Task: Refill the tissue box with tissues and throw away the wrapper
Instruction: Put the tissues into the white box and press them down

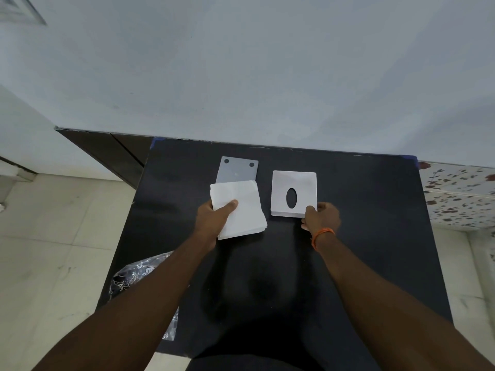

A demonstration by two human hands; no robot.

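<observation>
A stack of white tissues (245, 207) lies on the black table (361, 210), and my left hand (215, 216) grips its near left corner, thumb on top. To its right sits the white tissue box (294, 180) with a dark oval slot facing up. My right hand (321, 216) pinches the box's near right corner. Behind the tissues lies a flat grey plate (237, 170) with two dark holes, partly covered by the stack. A clear printed plastic wrapper (139, 271) lies at the table's left edge, partly hidden under my left forearm.
The table stands against a pale wall (267, 76). A dark skirting board (107, 151) runs along the wall at the left. Tiled floor (53, 236) lies to the left, and a floral-patterned surface (460, 194) to the right.
</observation>
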